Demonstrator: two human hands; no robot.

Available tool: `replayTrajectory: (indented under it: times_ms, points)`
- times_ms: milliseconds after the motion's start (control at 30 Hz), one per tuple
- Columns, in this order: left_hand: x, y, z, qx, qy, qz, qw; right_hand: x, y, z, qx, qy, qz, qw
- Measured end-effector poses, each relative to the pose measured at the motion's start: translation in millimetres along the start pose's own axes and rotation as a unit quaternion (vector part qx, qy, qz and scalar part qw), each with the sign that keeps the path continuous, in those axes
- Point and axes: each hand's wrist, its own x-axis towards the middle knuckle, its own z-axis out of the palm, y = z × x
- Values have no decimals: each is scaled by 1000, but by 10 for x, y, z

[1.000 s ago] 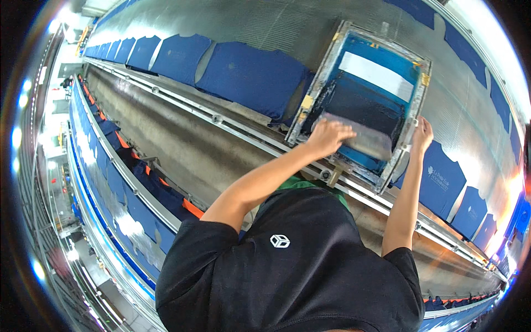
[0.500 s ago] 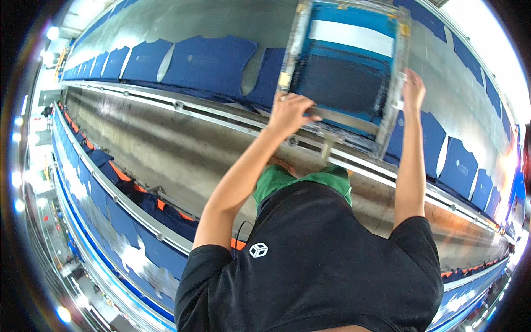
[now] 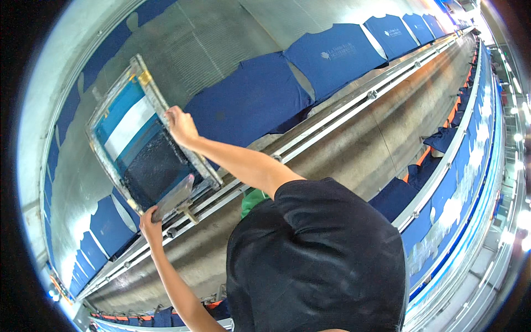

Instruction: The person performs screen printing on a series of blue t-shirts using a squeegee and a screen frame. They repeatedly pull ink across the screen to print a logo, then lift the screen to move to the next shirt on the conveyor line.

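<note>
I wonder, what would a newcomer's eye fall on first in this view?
It would probably be the framed screen with its bright white band, at the picture's left, with the right hand on its right side and the left hand at its lower-left corner. Next might come the navy shirts laid in a row toward the upper right.

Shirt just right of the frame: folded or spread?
Spread: the shirt lies flat on the table, its broad body showing beside the frame.

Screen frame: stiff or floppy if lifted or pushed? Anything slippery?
Likely stiff: the frame has rigid-looking bars around a flat blue panel. Probably unwieldy one-handed, being far wider than the right hand on its side. The dark, wet-looking coating may be slippery.
</note>
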Motion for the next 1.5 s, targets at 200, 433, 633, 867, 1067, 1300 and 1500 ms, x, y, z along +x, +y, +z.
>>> replayTrajectory:
  times_ms: [200,433,633,867,1067,1300,1500]
  points:
    - [-118,-140,119,31,-68,-40,996,-119,309,202,-24,-31,26,999]
    - [141,-412,-43,2,-73,0,997,-129,282,332,-63,-31,36,997]
    - [170,-433,-140,26,-96,111,989,-161,376,511,-130,-2,34,991]
    - [55,-455,-348,-11,-54,76,996,-59,514,485,-272,-26,5,962]
    - [935,-928,-426,-47,-1,75,996,-1,104,382,-474,-140,-26,869]
    - [2272,-1192,-618,-11,-171,41,984,43,-946,1055,-464,-354,-174,793]
    - [2449,-1154,-458,-8,-136,61,989,301,-451,1307,-464,-340,-90,813]
